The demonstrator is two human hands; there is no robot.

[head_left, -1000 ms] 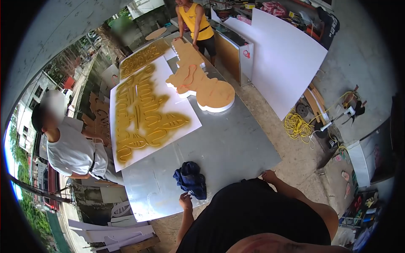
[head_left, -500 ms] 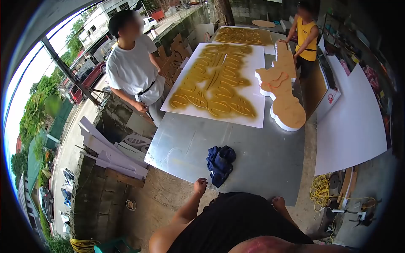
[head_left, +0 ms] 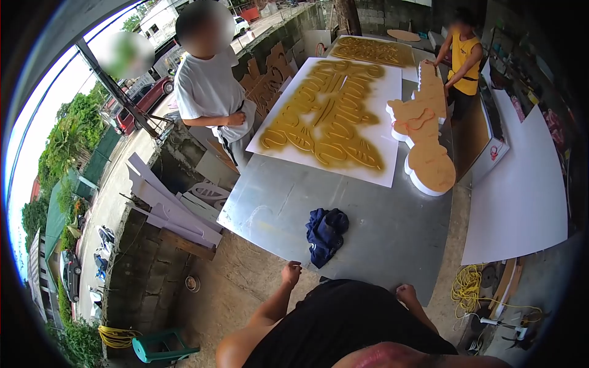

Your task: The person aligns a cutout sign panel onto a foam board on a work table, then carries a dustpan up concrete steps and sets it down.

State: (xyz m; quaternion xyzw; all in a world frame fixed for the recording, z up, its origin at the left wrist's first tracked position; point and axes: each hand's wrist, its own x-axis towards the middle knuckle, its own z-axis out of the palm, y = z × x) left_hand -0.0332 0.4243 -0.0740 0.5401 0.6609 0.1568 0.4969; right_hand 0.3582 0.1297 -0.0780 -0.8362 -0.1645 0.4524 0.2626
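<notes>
My left hand point(head_left: 291, 273) is by the near edge of the metal-topped table point(head_left: 380, 239), its fingers curled together. Whether anything small is pinched in it I cannot make out. A crumpled dark blue cloth point(head_left: 326, 235) lies on the table just beyond that hand, apart from it. My right hand point(head_left: 405, 294) rests at the table's near edge, fingers curled in, with nothing visible in it. Farther off lies a white sheet point(head_left: 383, 165) with raised lettering sprayed gold-brown. Beside it on the right is a thick orange-faced, white-edged cutout point(head_left: 431, 162).
A person in a white shirt point(head_left: 211, 86) stands at the table's left side. Another person in a yellow top point(head_left: 464, 61) touches the cutout's far end. White offcuts point(head_left: 169, 202) lean at left; a large white sheet point(head_left: 521, 190) and yellow cord point(head_left: 467, 287) are at right.
My view has shifted, so the table and people appear farther right. The person in white now holds a forearm across the waist. My hands and the cloth stay about where they were.
</notes>
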